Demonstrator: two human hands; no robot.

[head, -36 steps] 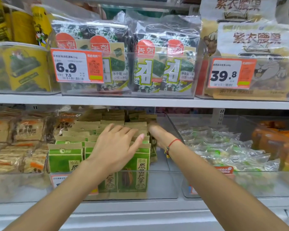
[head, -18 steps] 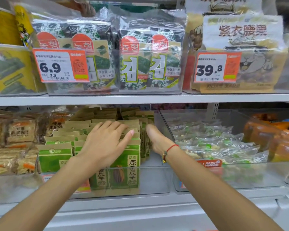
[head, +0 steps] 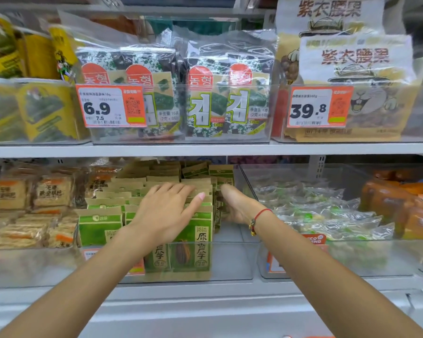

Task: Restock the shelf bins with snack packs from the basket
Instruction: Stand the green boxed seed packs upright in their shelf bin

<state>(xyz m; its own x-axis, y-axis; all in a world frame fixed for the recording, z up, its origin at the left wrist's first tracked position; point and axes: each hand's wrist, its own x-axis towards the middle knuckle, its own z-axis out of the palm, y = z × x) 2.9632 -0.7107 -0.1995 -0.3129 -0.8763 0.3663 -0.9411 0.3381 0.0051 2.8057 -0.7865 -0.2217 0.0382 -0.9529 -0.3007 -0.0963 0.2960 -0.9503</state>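
Left hand (head: 166, 211) lies flat, fingers straight and close together, on the tops of the green snack packs (head: 191, 240) in the clear bin (head: 230, 262). Right hand (head: 237, 206) sits against the packs' right side; can't tell its fingers, they're hidden.

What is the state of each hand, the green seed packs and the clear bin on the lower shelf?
Left hand: flat, straight fingers pressing on the pack tops.
Right hand: against the right side of the pack rows; fingers hidden.
Green seed packs: upright in rows.
Clear bin: partly filled, bare floor at the front right.
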